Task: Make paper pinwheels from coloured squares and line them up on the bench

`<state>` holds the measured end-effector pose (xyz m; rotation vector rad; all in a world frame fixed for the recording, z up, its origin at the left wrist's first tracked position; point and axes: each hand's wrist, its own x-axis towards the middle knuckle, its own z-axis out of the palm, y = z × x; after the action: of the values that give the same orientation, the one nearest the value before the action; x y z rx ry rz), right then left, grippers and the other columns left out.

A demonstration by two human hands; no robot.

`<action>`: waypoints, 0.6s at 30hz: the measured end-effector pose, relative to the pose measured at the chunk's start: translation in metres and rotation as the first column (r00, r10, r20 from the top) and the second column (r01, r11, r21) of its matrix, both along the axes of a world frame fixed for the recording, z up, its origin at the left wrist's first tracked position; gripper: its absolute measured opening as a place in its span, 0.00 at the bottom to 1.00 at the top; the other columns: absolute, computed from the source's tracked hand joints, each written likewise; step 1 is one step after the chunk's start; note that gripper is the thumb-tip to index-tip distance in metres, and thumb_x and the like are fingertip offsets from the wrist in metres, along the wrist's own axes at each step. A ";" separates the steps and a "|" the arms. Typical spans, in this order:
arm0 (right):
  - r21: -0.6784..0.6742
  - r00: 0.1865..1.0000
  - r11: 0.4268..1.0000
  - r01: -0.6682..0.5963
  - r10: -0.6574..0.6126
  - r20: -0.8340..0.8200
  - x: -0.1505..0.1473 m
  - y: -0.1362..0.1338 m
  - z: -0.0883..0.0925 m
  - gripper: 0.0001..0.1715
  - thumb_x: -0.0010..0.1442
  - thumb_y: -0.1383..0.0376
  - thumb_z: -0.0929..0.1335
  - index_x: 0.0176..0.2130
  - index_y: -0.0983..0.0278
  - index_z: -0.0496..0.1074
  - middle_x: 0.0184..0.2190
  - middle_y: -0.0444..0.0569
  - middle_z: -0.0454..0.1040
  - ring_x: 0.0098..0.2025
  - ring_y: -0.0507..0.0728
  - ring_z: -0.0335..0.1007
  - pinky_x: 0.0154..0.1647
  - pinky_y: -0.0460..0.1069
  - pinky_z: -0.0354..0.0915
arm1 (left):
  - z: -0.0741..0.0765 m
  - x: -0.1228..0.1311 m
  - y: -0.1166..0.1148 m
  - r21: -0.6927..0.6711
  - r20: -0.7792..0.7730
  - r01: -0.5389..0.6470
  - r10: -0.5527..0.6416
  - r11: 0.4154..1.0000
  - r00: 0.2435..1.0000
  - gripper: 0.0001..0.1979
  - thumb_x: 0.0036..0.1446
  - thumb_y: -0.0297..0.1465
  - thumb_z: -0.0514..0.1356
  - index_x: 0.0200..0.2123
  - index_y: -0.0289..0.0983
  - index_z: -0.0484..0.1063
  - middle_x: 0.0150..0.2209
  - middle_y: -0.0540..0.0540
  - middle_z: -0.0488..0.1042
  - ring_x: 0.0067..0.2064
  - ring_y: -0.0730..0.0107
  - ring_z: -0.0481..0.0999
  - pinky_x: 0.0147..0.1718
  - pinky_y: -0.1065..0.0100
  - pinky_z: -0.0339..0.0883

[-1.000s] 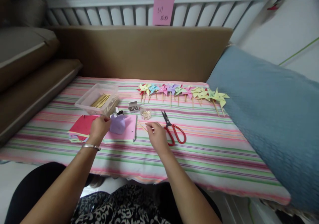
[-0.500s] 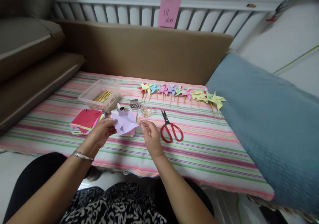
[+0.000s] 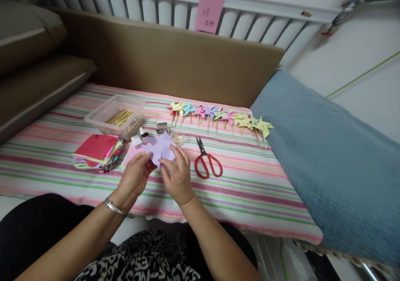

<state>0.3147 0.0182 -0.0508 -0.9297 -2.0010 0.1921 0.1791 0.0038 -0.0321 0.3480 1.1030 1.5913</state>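
A purple sheet of paper (image 3: 161, 147) with cut, loose corners is held up between my two hands. My left hand (image 3: 137, 173) pinches its left edge between thumb and fingers. On its lower right, my right hand (image 3: 178, 175) grips the paper with the fingers bent round a corner. Just behind it are small open boxes of metal pins, one a grey box (image 3: 161, 128), and a clear round dish (image 3: 177, 138) of small pieces. Pink paper (image 3: 131, 154) lies partly hidden beneath my hands. Red-handled scissors (image 3: 206, 160) rest to the right.
A stack of coloured paper squares (image 3: 98, 150) lies at the left. Behind it stands a clear plastic tub (image 3: 93, 118) with wooden sticks (image 3: 120, 117). Several finished paper pinwheels (image 3: 212, 113) line the back of the striped cloth (image 3: 250, 189), before a brown board (image 3: 175, 60).
My right hand has moved in towards my left, shifting from the paper's right corner to its lower edge. The paper has turned and tilted. The whole view has shifted slightly.
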 end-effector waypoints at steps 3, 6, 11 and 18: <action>0.007 1.000 1.000 0.005 -0.005 -0.002 0.001 0.002 0.001 0.12 0.60 0.69 0.65 0.38 0.57 0.77 0.60 0.49 0.62 0.64 0.61 0.49 0.62 0.62 0.55 | -0.002 0.005 -0.001 0.032 0.028 0.010 -0.011 0.999 1.000 0.09 0.41 0.28 0.68 0.23 0.37 0.69 0.24 0.53 0.73 0.27 0.75 0.73 0.29 0.72 0.67; 0.028 1.000 1.000 0.001 -0.001 -0.003 0.002 0.003 0.002 0.12 0.60 0.70 0.65 0.35 0.58 0.78 0.58 0.49 0.63 0.64 0.61 0.49 0.62 0.61 0.55 | -0.002 0.008 -0.001 0.040 0.072 0.020 -0.023 0.999 0.997 0.07 0.42 0.27 0.67 0.23 0.37 0.69 0.25 0.53 0.74 0.28 0.75 0.73 0.31 0.72 0.68; 0.058 1.000 0.998 -0.013 0.012 0.019 0.002 0.003 0.001 0.13 0.60 0.69 0.65 0.33 0.56 0.78 0.58 0.48 0.65 0.63 0.61 0.50 0.61 0.61 0.57 | 0.002 0.010 0.001 0.004 0.083 0.025 -0.026 1.000 0.996 0.05 0.44 0.25 0.65 0.23 0.38 0.71 0.26 0.52 0.76 0.29 0.73 0.75 0.29 0.72 0.69; 0.062 0.995 0.993 -0.096 0.093 0.048 0.003 0.002 -0.001 0.13 0.60 0.70 0.65 0.34 0.58 0.78 0.56 0.50 0.66 0.63 0.61 0.50 0.62 0.60 0.56 | 0.004 0.011 0.008 0.032 0.078 0.023 -0.026 0.999 0.997 0.11 0.45 0.21 0.65 0.34 0.35 0.77 0.36 0.46 0.81 0.36 0.70 0.78 0.35 0.71 0.72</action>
<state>0.3177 0.0202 -0.0513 -0.8060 -2.0820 0.1595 0.1905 0.0116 -0.0277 0.3160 1.0108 1.5887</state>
